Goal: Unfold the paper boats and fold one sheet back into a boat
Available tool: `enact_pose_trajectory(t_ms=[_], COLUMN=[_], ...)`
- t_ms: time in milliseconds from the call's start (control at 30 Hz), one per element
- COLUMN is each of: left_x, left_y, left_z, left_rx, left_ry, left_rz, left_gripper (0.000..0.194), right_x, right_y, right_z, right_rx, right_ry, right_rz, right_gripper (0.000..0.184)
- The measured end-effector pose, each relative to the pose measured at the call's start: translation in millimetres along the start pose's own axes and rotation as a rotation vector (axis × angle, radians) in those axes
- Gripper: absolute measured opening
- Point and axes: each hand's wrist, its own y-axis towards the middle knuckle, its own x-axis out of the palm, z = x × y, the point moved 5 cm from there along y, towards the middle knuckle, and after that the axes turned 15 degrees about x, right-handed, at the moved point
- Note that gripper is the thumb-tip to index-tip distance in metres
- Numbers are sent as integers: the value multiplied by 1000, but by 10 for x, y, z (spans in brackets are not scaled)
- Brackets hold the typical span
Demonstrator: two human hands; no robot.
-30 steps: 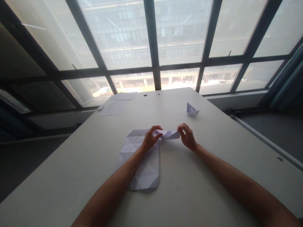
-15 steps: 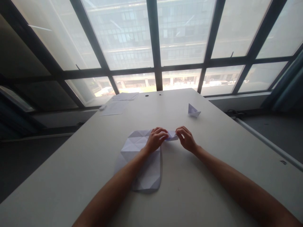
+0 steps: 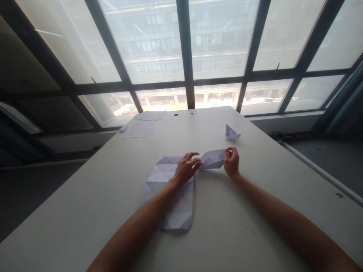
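A folded piece of white paper [image 3: 214, 158] is held between my two hands above the table. My right hand [image 3: 232, 163] is closed on its right end, fingers curled over the edge. At the left end, my left hand [image 3: 185, 168] pinches the paper near the thumb tip, with the index finger raised. A large creased sheet [image 3: 178, 211] lies flat under my left hand and forearm, which hide part of it. Beyond my right hand stands a small folded paper boat [image 3: 231, 133].
The white table [image 3: 255, 234] stretches to tall framed windows. Several flat sheets of paper [image 3: 136, 130] lie at its far left, with a small white object [image 3: 123, 129] beside them. Two dark round spots mark the far edge. A pale pipe [image 3: 320, 170] runs along the right side.
My right hand has moved right and slightly up, drawing its end of the folded paper outward, so more of the paper shows. My left hand has stayed nearly in place, its index finger lifting.
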Motion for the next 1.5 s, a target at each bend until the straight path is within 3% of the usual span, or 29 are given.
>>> enact_pose_trajectory(t_ms=[233, 333, 400, 500, 633, 733, 900, 1100, 1200, 1333, 1500], left_x=[65, 97, 105, 91, 14, -60, -65, 104, 202, 227, 168], left_y=[-57, -87, -101, -85, -52, -46, -11, -17, -56, -44, -37], left_z=[-184, -299, -361, -374, -258, -171, -61, 57, 8, -140, -217], left_rx=[-191, -344, -449, -526, -539, -596, -697, -612, -639, -693, -598], left_ry=[-247, -372, -485, -684, -943, -1067, -1062, -1033, -956, -774, -459], left_rz=[108, 133, 131, 30, -262, -417, -476, -496, -428, -139, 122], left_gripper=[20, 23, 34, 53, 65, 70, 62, 35, 37, 36, 36], right_x=[-24, 3, 22, 81, 169, 203, 243, 256, 206, 84, 107], right_y=[82, 69, 47, -5, -96, -163, -301, -384, -340, -276, -384], right_z=[22, 10, 0, -13, -48, -91, -152, -175, -239, -366, -455], right_rx=[-27, -48, -59, -55, -32, -20, -20, -47, -133, -281, -463], right_ry=[12, 18, 24, 33, 38, 43, 23, -23, -14, -5, -108], right_rz=[-67, -127, -157, -258, -412, -468, -537, -518, -409, -238, -291], right_gripper=[22, 22, 21, 21, 21, 21, 23, 25, 21, 14, 12])
